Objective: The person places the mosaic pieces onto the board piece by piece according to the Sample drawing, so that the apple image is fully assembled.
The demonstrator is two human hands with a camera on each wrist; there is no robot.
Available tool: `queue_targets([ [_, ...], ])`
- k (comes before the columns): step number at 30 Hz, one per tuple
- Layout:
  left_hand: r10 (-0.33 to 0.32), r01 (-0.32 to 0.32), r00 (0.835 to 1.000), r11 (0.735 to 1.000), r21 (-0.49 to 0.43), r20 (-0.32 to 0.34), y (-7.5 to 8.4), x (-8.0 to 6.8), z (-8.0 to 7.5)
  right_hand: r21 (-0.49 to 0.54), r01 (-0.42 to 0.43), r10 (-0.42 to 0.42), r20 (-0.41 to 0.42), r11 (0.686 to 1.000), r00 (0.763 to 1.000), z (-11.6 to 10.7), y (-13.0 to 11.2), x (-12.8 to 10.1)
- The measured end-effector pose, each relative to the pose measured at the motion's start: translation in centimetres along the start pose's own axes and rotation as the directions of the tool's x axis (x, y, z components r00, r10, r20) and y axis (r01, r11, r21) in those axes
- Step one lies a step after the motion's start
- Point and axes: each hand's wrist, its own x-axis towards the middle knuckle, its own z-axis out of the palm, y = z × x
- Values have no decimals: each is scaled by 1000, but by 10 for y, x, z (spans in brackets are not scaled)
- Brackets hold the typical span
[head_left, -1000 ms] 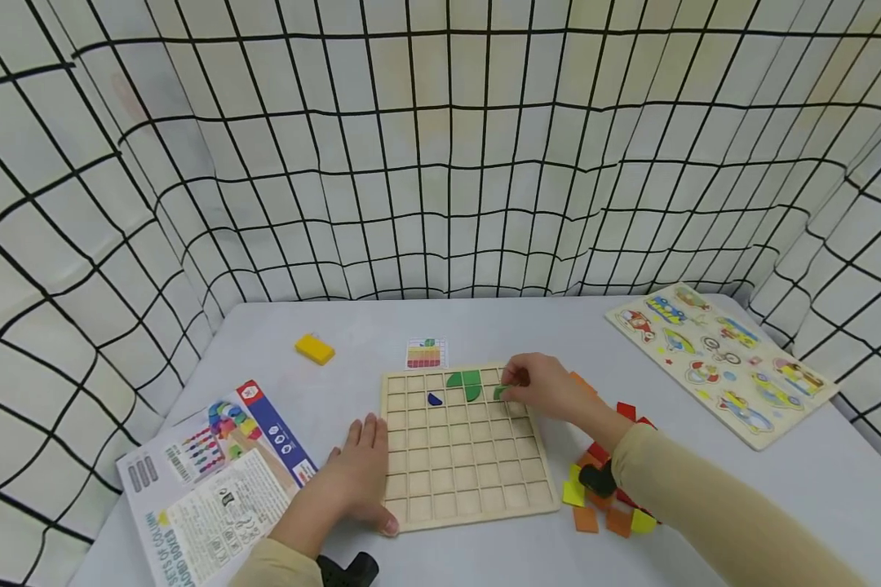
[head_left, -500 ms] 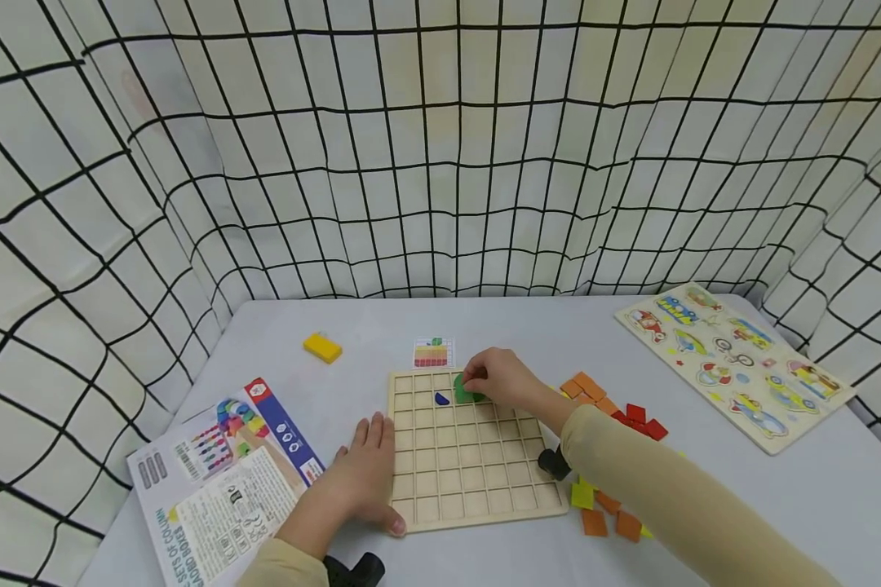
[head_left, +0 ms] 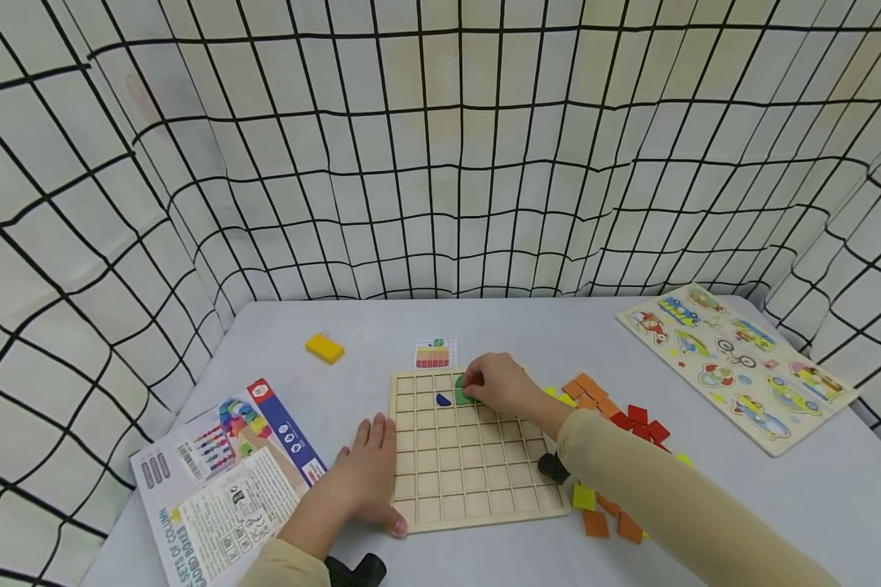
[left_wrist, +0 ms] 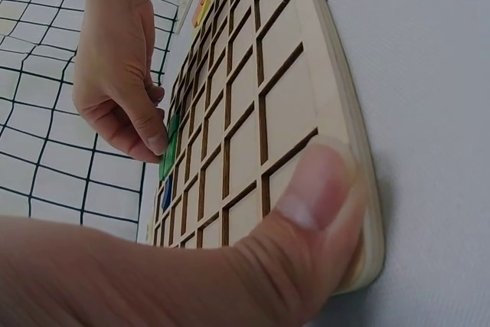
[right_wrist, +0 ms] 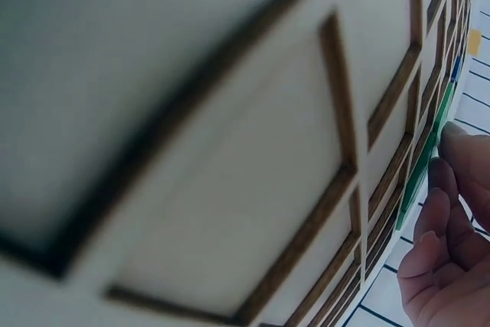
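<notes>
My left hand (head_left: 363, 481) lies along the left side of the wooden grid board (head_left: 477, 473), fingers stretched out. Its thumb (left_wrist: 314, 181) presses the board's near corner in the left wrist view. Over the board's far side, my right hand (head_left: 506, 383) pinches at a green piece (head_left: 461, 391) with thumb and curled fingers. The hand partly hides the green pieces, and a green strip (right_wrist: 421, 162) shows beside the fingertips in the right wrist view. A small dark blue half-round piece (head_left: 444, 399) sits in a cell to the left.
Red, orange and yellow tiles (head_left: 598, 524) lie right of the board, partly under the right sleeve. A pattern card (head_left: 435, 354) lies behind it. A yellow block (head_left: 325, 348), a printed box (head_left: 227, 481) and a picture puzzle (head_left: 737, 363) surround it. Black-lined netting (head_left: 440, 187) encloses the table.
My right hand has moved left from the board's far right cells, bringing a green piece to the other green pieces. In the last half second it barely moves. The left hand stays on the board.
</notes>
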Motion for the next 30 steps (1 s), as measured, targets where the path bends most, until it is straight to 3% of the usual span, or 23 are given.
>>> queue_targets([
  [9,6,-6,1000,1000,4,-11,2,1,1,-15,38,-37,41,999,998,-4,2,-8],
  [15,11,-11,1000,1000,6,7,6,2,1,28,8,-8,19,1000,1000,-15,9,-18],
  [24,20,-20,1000,999,28,-8,8,0,-5,41,-52,55,-69,998,996,-68,56,-62],
  [30,11,-11,1000,1000,16,-1,8,-1,-7,31,-122,124,-62,992,990,-89,90,-97],
])
